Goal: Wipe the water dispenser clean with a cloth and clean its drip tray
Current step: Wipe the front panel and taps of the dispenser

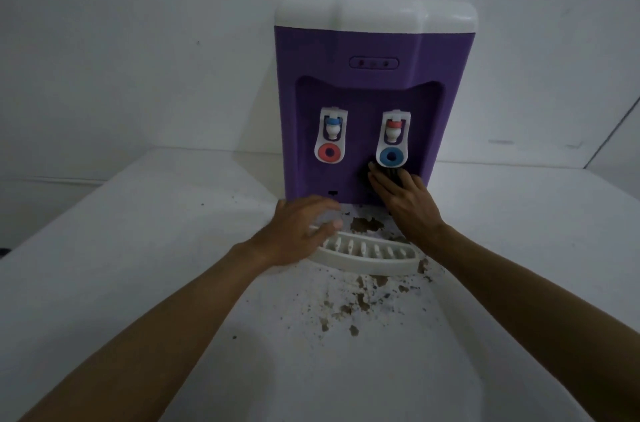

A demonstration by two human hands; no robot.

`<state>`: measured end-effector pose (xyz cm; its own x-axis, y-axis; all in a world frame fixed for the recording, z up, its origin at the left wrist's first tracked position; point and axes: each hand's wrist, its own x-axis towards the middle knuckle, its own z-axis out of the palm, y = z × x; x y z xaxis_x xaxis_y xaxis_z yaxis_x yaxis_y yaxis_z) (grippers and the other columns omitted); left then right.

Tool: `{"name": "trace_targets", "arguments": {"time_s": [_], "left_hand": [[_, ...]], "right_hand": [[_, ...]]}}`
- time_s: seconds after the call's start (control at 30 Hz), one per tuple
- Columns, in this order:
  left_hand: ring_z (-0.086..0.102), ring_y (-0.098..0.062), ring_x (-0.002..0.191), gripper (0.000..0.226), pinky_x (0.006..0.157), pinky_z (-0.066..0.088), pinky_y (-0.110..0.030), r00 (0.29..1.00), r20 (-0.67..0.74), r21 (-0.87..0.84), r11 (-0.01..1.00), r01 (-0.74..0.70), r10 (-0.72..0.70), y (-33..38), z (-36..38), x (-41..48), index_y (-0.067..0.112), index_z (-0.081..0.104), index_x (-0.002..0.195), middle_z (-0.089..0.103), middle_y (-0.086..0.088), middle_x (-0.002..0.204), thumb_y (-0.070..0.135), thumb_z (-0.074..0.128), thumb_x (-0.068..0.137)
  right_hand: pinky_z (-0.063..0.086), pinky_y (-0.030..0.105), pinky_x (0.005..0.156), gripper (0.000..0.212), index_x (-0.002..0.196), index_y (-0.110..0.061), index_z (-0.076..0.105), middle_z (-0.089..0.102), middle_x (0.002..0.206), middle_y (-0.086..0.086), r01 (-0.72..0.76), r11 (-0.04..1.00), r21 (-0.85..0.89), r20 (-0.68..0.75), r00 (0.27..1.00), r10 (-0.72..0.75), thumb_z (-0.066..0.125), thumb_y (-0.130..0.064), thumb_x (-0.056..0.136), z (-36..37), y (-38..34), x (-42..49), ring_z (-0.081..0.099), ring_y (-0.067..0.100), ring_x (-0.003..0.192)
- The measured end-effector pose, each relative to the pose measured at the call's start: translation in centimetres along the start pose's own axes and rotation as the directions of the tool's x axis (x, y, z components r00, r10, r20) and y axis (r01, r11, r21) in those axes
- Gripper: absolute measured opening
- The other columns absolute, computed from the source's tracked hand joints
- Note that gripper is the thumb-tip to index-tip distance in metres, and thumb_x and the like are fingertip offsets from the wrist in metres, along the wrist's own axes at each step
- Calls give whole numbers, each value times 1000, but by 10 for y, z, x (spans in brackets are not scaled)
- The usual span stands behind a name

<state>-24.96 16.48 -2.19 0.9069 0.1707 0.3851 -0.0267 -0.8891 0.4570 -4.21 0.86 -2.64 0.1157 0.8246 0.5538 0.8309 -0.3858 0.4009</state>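
Two bare arms are filling the lower half of the frame. The left forearm [173,317] is coming in from the lower left corner and the right forearm [519,300] from the lower right edge. Both are showing bare from the frame edge to the wrist, slim and smooth, looking broad at the bottom and narrowing toward the centre. The left hand [304,231], just left of centre, is appearing blurred, its thumbnail showing as a short pale oval. The right hand [405,203], just right of centre, is looking sharper, with knuckle ridges showing on its back.
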Motion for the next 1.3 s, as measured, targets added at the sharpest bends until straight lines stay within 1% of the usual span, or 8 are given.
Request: {"name": "trace_targets", "arguments": {"time_s": [0.13,0.3,0.47,0.6,0.77,0.93,1.13,1.3], "left_hand": [[56,-21,111,39,97,45,-48,944,-296,-53,990,134,-143,-26,-11,7,15,56,126,58,-4,125,39,47,96],[50,-13,114,38,92,38,-19,885,-408,-117,975,191,-223,-44,-14,13,8,46,135,50,-8,134,19,53,99],[54,-17,120,36,97,43,-20,861,-444,-185,966,182,-247,-54,-6,18,9,48,136,55,-8,134,15,48,100],[49,-7,117,37,91,31,4,865,-445,-172,970,170,-230,-54,-7,16,8,48,137,55,-7,134,11,47,100],[50,-10,118,36,91,28,6,861,-464,-132,978,164,-207,-58,-11,15,7,50,136,56,-9,134,11,47,101],[54,-17,121,35,95,28,3,877,-453,-81,987,137,-159,-62,-15,17,6,52,135,58,-9,134,10,46,101],[55,-18,119,34,95,31,0,866,-467,-114,984,140,-177,-64,-12,17,7,53,134,59,-9,132,12,47,101],[54,-19,122,35,98,30,0,872,-461,-111,986,127,-164,-61,-13,16,5,52,135,58,-10,134,14,48,101]], "right_hand": [[50,47,84,83,141,-7,43,37,150,8,66,998,21,-4,998,-66,78,1,65,10,-11,19,49,42,118],[50,44,83,75,139,-7,46,44,145,7,233,972,-10,-87,969,-233,74,1,69,20,-9,38,51,35,97],[49,39,72,66,137,-10,48,48,143,4,310,950,-26,-130,942,-311,70,1,75,27,-20,57,50,31,92],[46,38,71,62,138,-13,47,40,149,1,426,901,-79,-104,896,-432,62,-4,79,26,-39,76,45,33,112],[41,33,72,60,128,-24,60,59,128,-11,585,807,-85,14,810,-586,78,-22,70,28,-38,77,40,24,98],[44,33,69,55,115,-23,69,64,120,-13,559,825,-79,35,829,-559,82,-27,62,22,-20,67,39,23,89],[45,35,70,49,129,-22,58,53,137,-8,523,847,-94,-42,848,-529,62,-13,81,29,-38,72,40,25,93],[44,33,68,52,130,-24,57,49,140,-10,472,870,-143,-31,877,-480,53,-14,79,28,-42,74,40,25,91]]}}
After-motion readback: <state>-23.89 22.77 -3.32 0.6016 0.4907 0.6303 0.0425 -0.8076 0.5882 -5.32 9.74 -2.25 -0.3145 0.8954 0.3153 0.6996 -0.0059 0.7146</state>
